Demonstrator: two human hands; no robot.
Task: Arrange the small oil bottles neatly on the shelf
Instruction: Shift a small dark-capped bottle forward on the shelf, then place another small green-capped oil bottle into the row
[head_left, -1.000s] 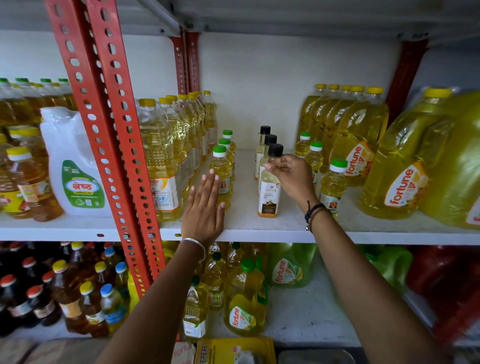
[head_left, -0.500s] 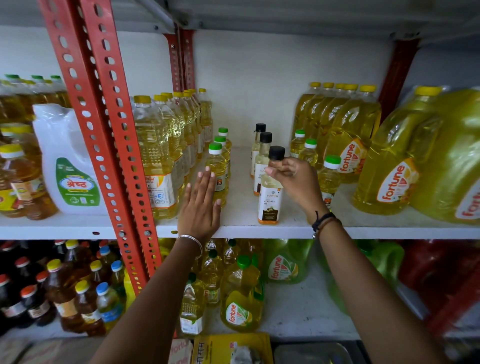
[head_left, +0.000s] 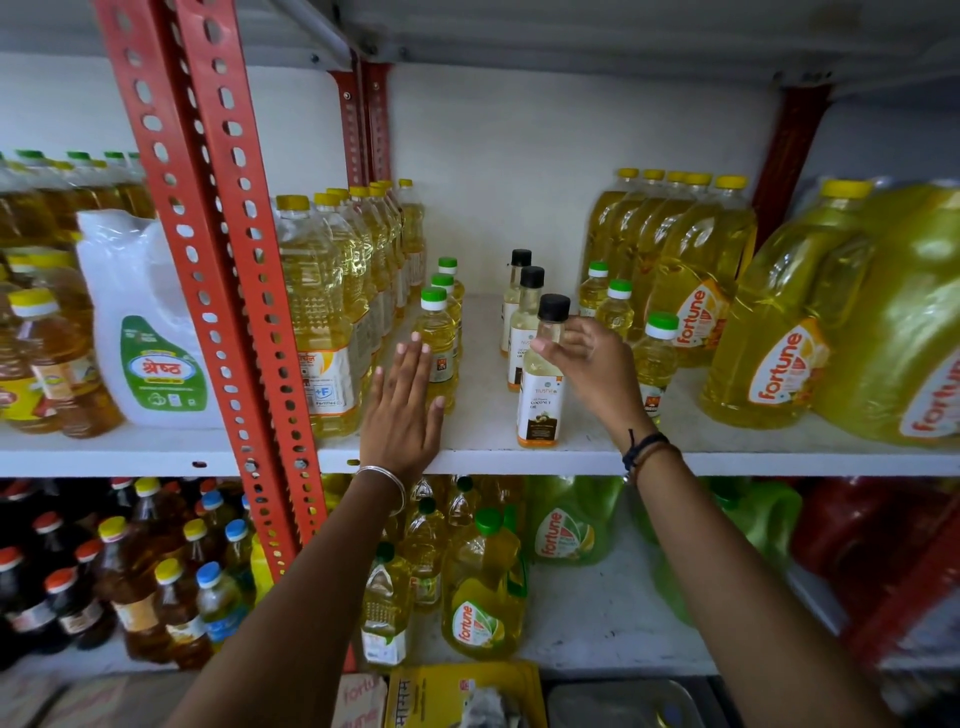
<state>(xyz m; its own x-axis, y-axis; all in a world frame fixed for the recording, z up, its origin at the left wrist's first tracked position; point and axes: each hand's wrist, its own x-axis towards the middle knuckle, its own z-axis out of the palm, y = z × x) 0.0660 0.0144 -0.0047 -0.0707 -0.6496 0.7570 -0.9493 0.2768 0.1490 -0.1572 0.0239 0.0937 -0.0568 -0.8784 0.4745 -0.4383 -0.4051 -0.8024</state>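
Note:
Three small black-capped coconut oil bottles stand in a row on the white shelf (head_left: 483, 457). My right hand (head_left: 597, 374) pinches the neck of the front bottle (head_left: 540, 410), which stands upright near the shelf's front edge; the other two (head_left: 524, 322) line up behind it. My left hand (head_left: 402, 410) lies flat on the shelf, fingers straight, its fingertips against the front bottle of a row of small green-capped oil bottles (head_left: 439, 343). Another row of small green-capped bottles (head_left: 657, 358) stands just right of my right hand, partly hidden by it.
Tall yellow-capped oil bottles (head_left: 317, 312) line the left, next to a red perforated upright (head_left: 228, 260). Large Fortune jugs (head_left: 779, 332) fill the right. A bare strip of shelf runs between the two small-bottle rows. The lower shelf holds several more bottles (head_left: 483, 587).
The front black-capped bottle has come a little forward towards the shelf edge, and my right hand's fingers have slid to its neck under the cap. My left hand has stayed flat in place.

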